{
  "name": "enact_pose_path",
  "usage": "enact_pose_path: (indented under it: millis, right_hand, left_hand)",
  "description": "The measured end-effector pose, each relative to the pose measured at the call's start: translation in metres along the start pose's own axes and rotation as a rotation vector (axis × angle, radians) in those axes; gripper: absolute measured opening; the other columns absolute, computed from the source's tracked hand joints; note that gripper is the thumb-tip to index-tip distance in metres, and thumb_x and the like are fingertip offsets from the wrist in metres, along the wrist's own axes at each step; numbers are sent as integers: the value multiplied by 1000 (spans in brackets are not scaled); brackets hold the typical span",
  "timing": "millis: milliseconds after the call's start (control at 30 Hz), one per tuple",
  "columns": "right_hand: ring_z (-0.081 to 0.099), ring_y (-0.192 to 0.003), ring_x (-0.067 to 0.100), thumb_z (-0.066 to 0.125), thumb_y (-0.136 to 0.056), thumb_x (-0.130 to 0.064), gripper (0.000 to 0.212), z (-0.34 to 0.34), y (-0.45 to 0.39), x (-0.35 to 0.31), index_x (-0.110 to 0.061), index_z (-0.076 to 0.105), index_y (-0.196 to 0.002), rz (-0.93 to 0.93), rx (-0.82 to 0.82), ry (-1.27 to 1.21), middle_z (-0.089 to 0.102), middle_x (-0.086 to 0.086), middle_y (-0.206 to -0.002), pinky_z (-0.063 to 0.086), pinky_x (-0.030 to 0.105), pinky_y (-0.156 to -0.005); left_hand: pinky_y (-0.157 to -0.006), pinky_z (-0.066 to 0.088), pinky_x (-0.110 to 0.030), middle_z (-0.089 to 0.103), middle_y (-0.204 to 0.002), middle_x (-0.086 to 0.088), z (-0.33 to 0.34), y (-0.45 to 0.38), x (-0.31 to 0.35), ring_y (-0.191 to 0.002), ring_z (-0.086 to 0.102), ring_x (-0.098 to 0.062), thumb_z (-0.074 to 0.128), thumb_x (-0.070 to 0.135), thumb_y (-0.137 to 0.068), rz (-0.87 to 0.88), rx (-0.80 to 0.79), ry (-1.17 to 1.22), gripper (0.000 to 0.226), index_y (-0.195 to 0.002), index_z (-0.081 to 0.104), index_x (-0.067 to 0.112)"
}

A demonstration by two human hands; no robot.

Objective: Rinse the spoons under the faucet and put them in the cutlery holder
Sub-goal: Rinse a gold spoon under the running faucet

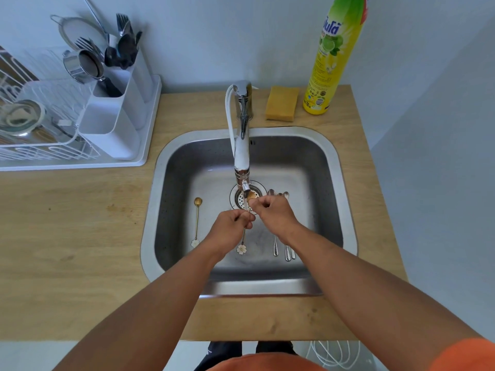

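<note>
We take the square stainless steel sink (332,183) as our landmark, sunk into the pale wooden tabletop (80,236). Well to the sink's left and toward the wall stands the white plastic cutlery holder (117,124), already carrying dark forks and spoons, at the near corner of a white wire dish rack (40,153). The chrome and white faucet (242,145) reaches out from the sink's back rim to end over the drain. Just in front of that spout we hold a slim gold spoon with a white flower at its handle end (242,249): the left hand (230,223) pinches its stem with curled fingers, and the right hand (270,210), fingers curled too, grips up near the bowl right under the outlet. Its long axis runs from the drain toward the sink's near wall, flower end nearest us. On the sink floor, a second gold flower-ended spoon (197,220) lies left of the drain and three plain silver spoons (284,250) lie right of it, partly under our right wrist. We judge the left hand better placed for the carry, since the holder lies on that side.
</note>
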State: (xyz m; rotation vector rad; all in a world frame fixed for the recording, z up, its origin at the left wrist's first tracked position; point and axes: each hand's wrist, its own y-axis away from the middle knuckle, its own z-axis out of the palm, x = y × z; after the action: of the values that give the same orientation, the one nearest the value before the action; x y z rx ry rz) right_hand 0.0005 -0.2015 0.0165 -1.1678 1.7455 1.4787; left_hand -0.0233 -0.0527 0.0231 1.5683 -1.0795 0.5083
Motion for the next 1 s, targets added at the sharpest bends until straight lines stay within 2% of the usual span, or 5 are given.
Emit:
enact_pose_path:
  millis: [133, 367, 633, 767, 1000]
  right_hand:
    - [68, -79, -6, 70, -95, -24, 21, 2, 4, -2, -20, 78, -76, 5, -43, 32, 76, -14, -78, 47, 19, -70]
    - [48, -57, 8, 68, -94, -24, 25, 0, -3, -19, -2, 76, -86, 11, 72, 47, 59, 0, -64, 42, 23, -55]
    - [62, -51, -6, 64, -96, -13, 22, 12, 16, -12, -15, 75, -77, -29, -59, 26, 71, -11, -59, 43, 7, -49]
    - [47, -41, -2, 61, -97, -16, 35, 9, 8, -24, -17, 65, -62, -55, 14, 82, 56, -14, -47, 36, 11, -45]
    - [42, -54, 10, 56, -101, -19, 33, 5, 4, -22, 6, 66, -81, -17, 30, 106, 51, 3, -63, 35, 25, -50]
  left_hand:
    - [-41, 34, -8, 66, -79, 1, -8, -1, 7, -37, 44, 5, 48, 23, -108, 11, 0, -36, 32, -88, 73, 18]
    - [-41, 35, -7, 71, -84, 3, -5, 18, 3, -47, 51, 8, 47, 24, -109, -63, -69, 10, 30, -97, 74, 18]
    - [-47, 31, -21, 74, -90, 5, -12, 14, 16, -64, 41, -13, 48, 29, -105, -142, -14, 96, 30, -91, 74, 22]
    - [-45, 33, -19, 76, -87, 10, -11, 21, 6, -64, 45, -11, 48, 34, -107, -138, -26, 73, 31, -98, 76, 25]
    - [-49, 39, -24, 79, -97, 13, -11, 26, -9, -76, 54, -13, 61, 35, -101, -187, -46, 107, 21, -96, 81, 28]
